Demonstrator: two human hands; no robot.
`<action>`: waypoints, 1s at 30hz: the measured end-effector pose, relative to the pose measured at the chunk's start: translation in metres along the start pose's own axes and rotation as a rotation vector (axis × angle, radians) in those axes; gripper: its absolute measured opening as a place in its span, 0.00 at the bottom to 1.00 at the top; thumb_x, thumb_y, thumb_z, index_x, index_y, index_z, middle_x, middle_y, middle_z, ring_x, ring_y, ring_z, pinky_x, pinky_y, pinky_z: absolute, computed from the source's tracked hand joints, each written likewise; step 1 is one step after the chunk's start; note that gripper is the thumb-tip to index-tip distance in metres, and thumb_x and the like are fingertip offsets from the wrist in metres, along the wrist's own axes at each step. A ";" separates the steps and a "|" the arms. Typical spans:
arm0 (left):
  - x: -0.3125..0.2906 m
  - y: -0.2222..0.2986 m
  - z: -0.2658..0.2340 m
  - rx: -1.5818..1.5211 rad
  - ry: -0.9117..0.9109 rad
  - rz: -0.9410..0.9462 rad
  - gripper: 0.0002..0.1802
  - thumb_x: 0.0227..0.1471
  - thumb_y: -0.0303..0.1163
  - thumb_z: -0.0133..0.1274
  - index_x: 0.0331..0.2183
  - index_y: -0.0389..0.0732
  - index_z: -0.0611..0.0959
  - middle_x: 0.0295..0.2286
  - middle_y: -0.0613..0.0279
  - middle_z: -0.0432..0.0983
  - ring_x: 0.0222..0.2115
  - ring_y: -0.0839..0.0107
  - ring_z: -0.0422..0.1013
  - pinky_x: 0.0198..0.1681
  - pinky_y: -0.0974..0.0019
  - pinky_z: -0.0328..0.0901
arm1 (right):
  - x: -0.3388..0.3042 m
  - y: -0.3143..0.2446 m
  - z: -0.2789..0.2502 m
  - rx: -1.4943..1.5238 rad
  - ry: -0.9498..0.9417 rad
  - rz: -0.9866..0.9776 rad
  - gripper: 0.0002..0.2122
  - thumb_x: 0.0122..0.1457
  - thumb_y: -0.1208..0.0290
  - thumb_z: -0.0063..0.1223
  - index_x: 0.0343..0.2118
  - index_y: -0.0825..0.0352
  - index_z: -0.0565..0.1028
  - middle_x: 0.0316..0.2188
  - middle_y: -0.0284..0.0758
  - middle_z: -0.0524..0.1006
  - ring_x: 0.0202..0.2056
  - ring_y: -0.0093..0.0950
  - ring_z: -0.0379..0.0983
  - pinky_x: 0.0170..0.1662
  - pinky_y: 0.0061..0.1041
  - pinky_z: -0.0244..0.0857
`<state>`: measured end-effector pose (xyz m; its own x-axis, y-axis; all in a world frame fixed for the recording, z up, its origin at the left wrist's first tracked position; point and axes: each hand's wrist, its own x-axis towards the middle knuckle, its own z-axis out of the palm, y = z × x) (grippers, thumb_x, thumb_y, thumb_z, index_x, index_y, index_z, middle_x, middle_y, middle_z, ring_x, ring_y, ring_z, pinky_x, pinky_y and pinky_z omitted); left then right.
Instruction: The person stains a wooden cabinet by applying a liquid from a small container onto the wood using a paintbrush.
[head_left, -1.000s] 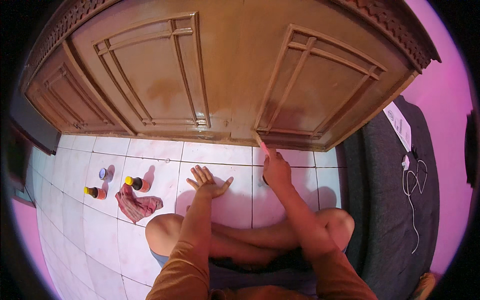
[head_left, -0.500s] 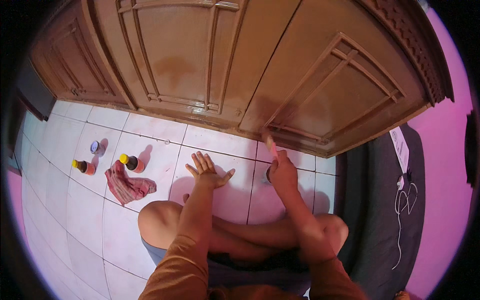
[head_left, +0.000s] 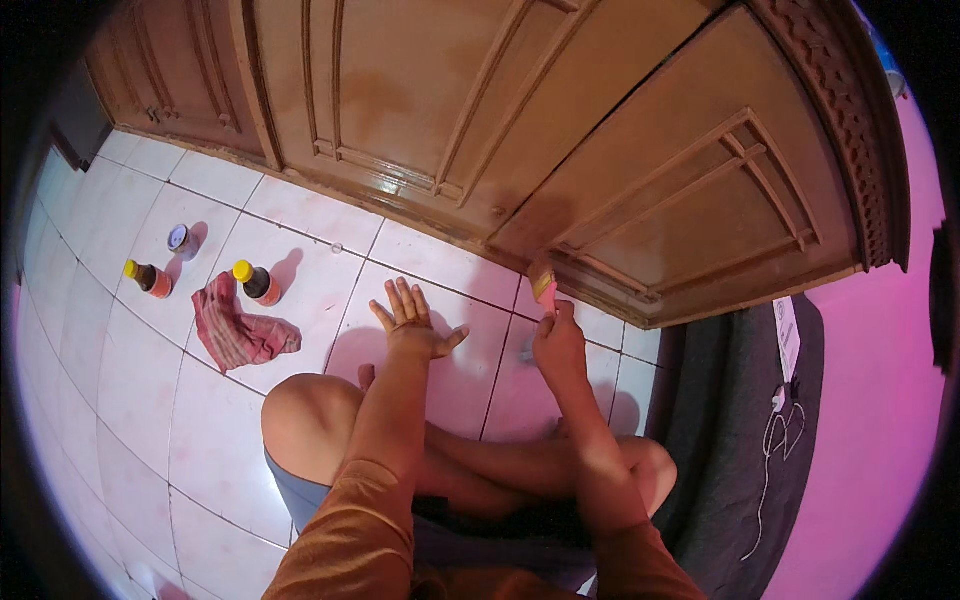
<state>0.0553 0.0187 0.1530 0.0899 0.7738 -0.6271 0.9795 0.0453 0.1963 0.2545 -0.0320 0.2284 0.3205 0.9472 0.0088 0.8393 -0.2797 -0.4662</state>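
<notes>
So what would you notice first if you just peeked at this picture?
Probably the big carved brown wooden door filling the top, with the right hand pressing a small paintbrush against its lower edge. Next, the left hand spread flat on the white tiled floor. To the left lie a crumpled red checked cloth and two small brown bottles with yellow caps.
</notes>
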 end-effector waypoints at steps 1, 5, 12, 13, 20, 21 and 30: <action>-0.001 0.000 0.000 -0.003 0.007 0.013 0.71 0.41 0.81 0.37 0.65 0.33 0.36 0.65 0.42 0.19 0.64 0.46 0.11 0.60 0.29 0.19 | 0.004 0.000 0.001 -0.020 0.026 -0.012 0.11 0.60 0.73 0.43 0.44 0.72 0.65 0.32 0.58 0.76 0.34 0.55 0.75 0.39 0.50 0.68; -0.002 -0.002 0.000 -0.012 0.018 0.004 0.70 0.41 0.80 0.39 0.66 0.36 0.37 0.66 0.45 0.21 0.65 0.47 0.12 0.59 0.28 0.17 | 0.006 -0.014 -0.008 -0.033 0.066 0.035 0.13 0.61 0.73 0.42 0.46 0.73 0.64 0.32 0.60 0.76 0.35 0.57 0.74 0.41 0.49 0.67; -0.001 -0.002 0.002 0.014 0.022 0.004 0.70 0.41 0.80 0.38 0.65 0.35 0.37 0.66 0.43 0.21 0.65 0.46 0.13 0.60 0.28 0.20 | -0.003 -0.017 0.016 -0.072 0.046 0.038 0.12 0.62 0.72 0.40 0.45 0.74 0.64 0.29 0.58 0.76 0.33 0.55 0.75 0.36 0.49 0.66; -0.002 -0.001 0.002 0.019 0.020 0.013 0.70 0.41 0.80 0.39 0.65 0.35 0.37 0.66 0.43 0.21 0.65 0.46 0.13 0.60 0.28 0.20 | 0.000 -0.015 0.017 -0.080 0.048 0.038 0.12 0.62 0.72 0.40 0.45 0.74 0.64 0.29 0.58 0.76 0.33 0.55 0.75 0.36 0.49 0.66; 0.000 -0.004 -0.001 0.036 0.001 -0.036 0.68 0.41 0.80 0.39 0.66 0.41 0.37 0.67 0.50 0.21 0.65 0.49 0.13 0.59 0.27 0.19 | -0.011 -0.033 0.008 0.001 0.143 0.041 0.13 0.62 0.72 0.40 0.45 0.75 0.64 0.30 0.58 0.76 0.36 0.56 0.74 0.38 0.48 0.66; 0.000 -0.003 -0.002 0.033 0.001 -0.033 0.68 0.41 0.80 0.39 0.66 0.41 0.37 0.67 0.50 0.21 0.65 0.49 0.13 0.59 0.27 0.19 | -0.015 -0.030 0.012 0.039 0.136 0.029 0.13 0.62 0.72 0.40 0.46 0.76 0.63 0.30 0.58 0.76 0.36 0.56 0.74 0.38 0.48 0.66; 0.001 0.000 -0.001 0.062 -0.035 -0.057 0.68 0.42 0.80 0.38 0.66 0.42 0.35 0.66 0.51 0.19 0.65 0.49 0.12 0.59 0.26 0.19 | -0.002 -0.035 0.006 0.002 0.128 0.046 0.13 0.61 0.75 0.40 0.46 0.75 0.61 0.33 0.61 0.75 0.38 0.58 0.73 0.41 0.50 0.66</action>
<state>0.0551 0.0200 0.1537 0.0391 0.7487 -0.6617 0.9924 0.0482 0.1132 0.2217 -0.0233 0.2392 0.4123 0.9056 0.0995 0.8216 -0.3224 -0.4702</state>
